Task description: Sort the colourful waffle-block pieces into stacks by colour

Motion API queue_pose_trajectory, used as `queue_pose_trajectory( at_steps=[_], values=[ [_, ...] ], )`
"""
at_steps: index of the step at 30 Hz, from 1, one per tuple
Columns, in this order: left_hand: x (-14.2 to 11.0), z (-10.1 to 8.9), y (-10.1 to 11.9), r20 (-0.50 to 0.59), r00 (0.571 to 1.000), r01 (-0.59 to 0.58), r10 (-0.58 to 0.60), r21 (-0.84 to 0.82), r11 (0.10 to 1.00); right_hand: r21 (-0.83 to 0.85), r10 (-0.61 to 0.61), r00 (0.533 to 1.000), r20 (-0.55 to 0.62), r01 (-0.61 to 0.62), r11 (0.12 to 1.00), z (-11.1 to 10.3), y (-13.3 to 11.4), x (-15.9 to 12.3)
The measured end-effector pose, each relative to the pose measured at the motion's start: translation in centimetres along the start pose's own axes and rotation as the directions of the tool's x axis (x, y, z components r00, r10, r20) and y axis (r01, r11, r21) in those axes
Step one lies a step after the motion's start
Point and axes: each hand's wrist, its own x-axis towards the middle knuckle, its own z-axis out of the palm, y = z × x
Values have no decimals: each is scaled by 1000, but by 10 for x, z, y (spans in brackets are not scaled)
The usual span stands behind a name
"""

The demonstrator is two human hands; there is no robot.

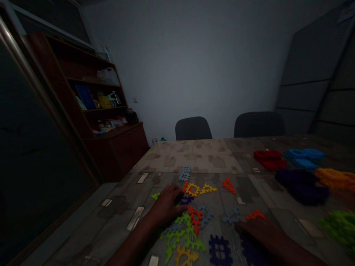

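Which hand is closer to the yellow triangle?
Left. The left hand is left of the yellow triangle, past a yellow square; the right hand is farther away, to the right and nearer the camera.

A patchwork-patterned table [191, 157] is carrying scattered notched plastic pieces [190, 236], among them an orange triangle [226, 185] and a navy windowed square [221, 251], while blurred heaps [301, 186] in red, blue, navy, orange and green are lying toward its right side.
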Motion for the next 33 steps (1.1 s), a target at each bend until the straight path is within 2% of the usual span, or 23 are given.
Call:
queue_pose_trajectory(
  at_steps=[4,11,18,22,26,30,33],
  values=[
    [3,1,-4,-13,999,38,-38,-8,999,4,-1,1000,15,1,1000,0,-1,1],
    [1,2,1,-99,989,102,-108,-68,992,14,5,997,-77,-4,1000,6,-1,-4],
    [0,-12,17,-185,981,2,-52,-264,965,17,21,997,-70,-19,1000,6,2,-10],
    [-10,-12,41,-136,991,-68,21,-354,933,35,53,997,-53,-51,998,4,5,-10],
    [-19,0,60,-21,993,-119,120,-357,927,71,65,997,32,-67,995,-7,10,-10],
    [-21,9,65,84,982,-140,170,-278,950,65,67,994,89,-73,995,-13,15,-11],
    [-22,11,64,114,980,-131,162,-244,961,43,84,995,50,-86,995,-10,16,-10]
  ],
)
